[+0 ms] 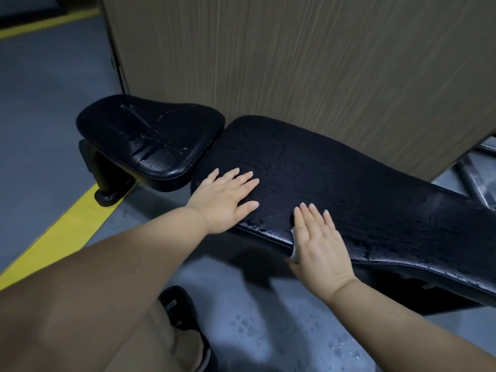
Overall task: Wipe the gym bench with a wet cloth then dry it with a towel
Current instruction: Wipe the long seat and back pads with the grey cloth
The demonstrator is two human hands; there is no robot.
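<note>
The black gym bench has a long back pad and a smaller seat pad to its left; both glisten with water drops. My left hand lies flat with spread fingers on the near left end of the back pad. My right hand presses flat on the pad's near edge, with a grey cloth under the palm; only a small strip of the cloth shows beside the thumb.
A tall wood-grain panel stands right behind the bench. The grey floor carries yellow lines and wet spots below the bench. A black shoe is near my leg. Metal frame bars sit at the right.
</note>
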